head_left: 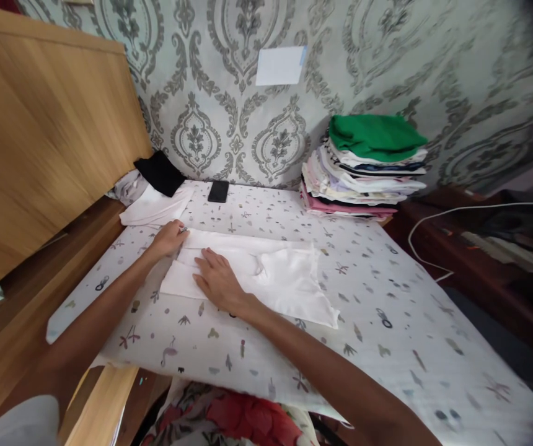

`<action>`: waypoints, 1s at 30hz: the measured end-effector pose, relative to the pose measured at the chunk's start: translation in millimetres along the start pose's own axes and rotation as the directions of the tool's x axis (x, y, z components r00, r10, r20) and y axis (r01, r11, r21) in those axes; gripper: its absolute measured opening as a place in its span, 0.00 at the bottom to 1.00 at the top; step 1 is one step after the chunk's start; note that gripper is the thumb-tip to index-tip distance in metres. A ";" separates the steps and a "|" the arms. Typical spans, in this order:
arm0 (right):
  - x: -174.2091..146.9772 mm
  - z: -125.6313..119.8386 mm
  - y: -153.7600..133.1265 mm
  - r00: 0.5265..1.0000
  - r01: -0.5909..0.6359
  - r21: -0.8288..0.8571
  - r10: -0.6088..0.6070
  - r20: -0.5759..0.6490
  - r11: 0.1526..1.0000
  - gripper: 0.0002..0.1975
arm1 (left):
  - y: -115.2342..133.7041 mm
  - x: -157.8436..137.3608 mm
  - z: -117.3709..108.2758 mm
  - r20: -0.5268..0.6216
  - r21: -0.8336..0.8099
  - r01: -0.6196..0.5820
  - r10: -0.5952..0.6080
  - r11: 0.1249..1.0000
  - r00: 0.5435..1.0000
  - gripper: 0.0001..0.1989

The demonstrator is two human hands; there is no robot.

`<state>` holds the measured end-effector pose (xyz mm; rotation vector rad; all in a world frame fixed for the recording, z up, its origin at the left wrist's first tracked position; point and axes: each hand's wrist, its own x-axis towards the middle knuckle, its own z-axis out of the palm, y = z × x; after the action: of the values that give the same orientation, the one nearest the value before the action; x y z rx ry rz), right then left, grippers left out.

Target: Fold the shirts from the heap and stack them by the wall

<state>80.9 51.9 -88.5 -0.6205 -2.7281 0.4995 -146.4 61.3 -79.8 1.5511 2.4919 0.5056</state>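
Note:
A white garment (pixel 289 272), partly folded into a long strip, lies on the patterned cloth (pixel 266 353) in front of me. At its far left corner is my left hand (pixel 171 238), its fingers curled in a pinch on the fabric edge. My right hand (pixel 220 282) rests flat on the left half of the garment, palm down with the fingers stretched out. Creases run across the fabric near its middle, and its right end spreads wider than the left.
A tall stack of folded clothes (pixel 364 176), topped by a green garment (pixel 375 136), stands at the back right. A black phone (pixel 219 191) lies near the wall. Left of it are a black cloth (pixel 160 173) and a pale pink cloth (pixel 155 205), beside a wooden panel (pixel 52 124).

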 end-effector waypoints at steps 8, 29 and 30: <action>15.8 11.9 -60.5 0.985 0.146 -0.093 -0.136 0.103 0.985 0.24 | 8.4 41.0 2.8 0.087 -0.037 0.016 -0.012 0.999 0.996 0.12; -39.7 -31.1 -11.2 0.806 -0.350 0.931 0.540 0.241 0.106 0.09 | 101.1 32.4 -6.1 0.275 -0.657 0.074 0.147 0.751 0.950 0.09; -45.4 -30.9 -8.3 0.796 -0.342 0.938 0.546 0.261 0.050 0.10 | 107.8 32.5 -0.4 0.303 -0.661 0.104 0.137 0.743 0.943 0.07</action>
<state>128.2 32.1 -67.0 -1.0007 -1.3437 1.9946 -70.8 133.8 -38.6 1.2228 1.7374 0.9297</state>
